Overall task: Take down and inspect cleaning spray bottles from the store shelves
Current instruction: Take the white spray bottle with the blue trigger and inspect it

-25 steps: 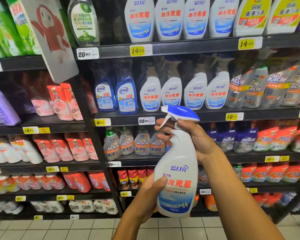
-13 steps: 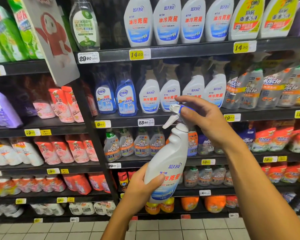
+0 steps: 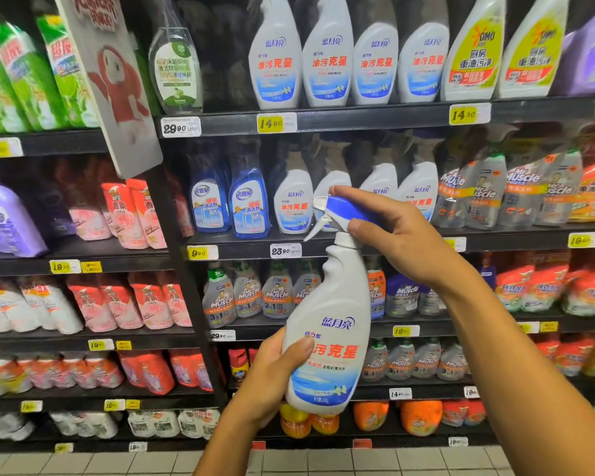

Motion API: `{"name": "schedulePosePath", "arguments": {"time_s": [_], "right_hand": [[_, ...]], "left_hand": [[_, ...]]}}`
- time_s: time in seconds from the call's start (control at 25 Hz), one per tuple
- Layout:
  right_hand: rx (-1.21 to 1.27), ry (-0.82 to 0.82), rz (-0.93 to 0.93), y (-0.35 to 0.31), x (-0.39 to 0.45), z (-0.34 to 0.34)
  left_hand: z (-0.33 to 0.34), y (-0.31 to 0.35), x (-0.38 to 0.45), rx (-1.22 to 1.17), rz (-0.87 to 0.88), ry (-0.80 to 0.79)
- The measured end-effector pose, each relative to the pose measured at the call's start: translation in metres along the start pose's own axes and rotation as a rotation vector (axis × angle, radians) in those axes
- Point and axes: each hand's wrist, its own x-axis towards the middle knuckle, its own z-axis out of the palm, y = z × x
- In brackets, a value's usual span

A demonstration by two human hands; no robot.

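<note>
Two hands hold one spray bottle (image 3: pixel 327 338) — left hand (image 3: pixel 272 376) gripping its base, right hand (image 3: pixel 392 235) its trigger head.

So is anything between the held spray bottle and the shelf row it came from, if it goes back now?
Nothing visible blocks it. The white spray bottle is held in open air before the shelves: left hand round its body, right hand on the blue trigger head. The matching bottles stand behind, though any free slot is hidden by the right hand.

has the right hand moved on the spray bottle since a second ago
Yes. The right hand left the white plastic spray bottle's neck and now sits over its blue trigger head.
</note>
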Motion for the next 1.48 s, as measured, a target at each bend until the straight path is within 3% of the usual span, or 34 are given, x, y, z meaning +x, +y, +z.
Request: {"name": "schedulePosePath", "arguments": {"time_s": [0.16,0.36,0.52,0.64,0.8,0.96,1.08,1.28,1.36,1.48], "right_hand": [[-0.123,0.1,-0.003,-0.006,-0.002,-0.005],[0.188,0.14,0.15,0.0,-0.005,0.004],[0.107,0.162,0.148,0.006,-0.005,0.004],[0.371,0.199,0.249,0.015,-0.005,0.011],[0.768,0.016,0.401,0.025,-0.012,0.038],[0.924,-0.031,0.444,0.017,-0.006,0.055],[0.893,0.137,0.464,0.005,0.001,0.056],[0.329,0.446,0.382,-0.014,0.015,0.064],[0.296,0.39,0.402,-0.017,0.016,0.064],[0.366,0.229,0.392,-0.013,0.011,0.059]], "left_hand": [[0.004,0.005,0.001,-0.044,0.023,0.03],[0.009,0.004,-0.002,-0.112,-0.004,0.045],[0.009,0.003,-0.006,-0.153,-0.039,0.03],[0.009,0.002,-0.005,-0.277,-0.099,0.05],[0.009,0.001,0.003,-0.515,-0.2,-0.012],[0.021,-0.007,0.017,-0.581,-0.233,-0.059],[0.029,-0.006,0.028,-0.538,-0.234,-0.01],[0.043,0.003,0.039,-0.362,-0.196,0.109],[0.049,0.005,0.039,-0.381,-0.205,0.092],[0.05,0.007,0.03,-0.536,-0.218,-0.065]]}}
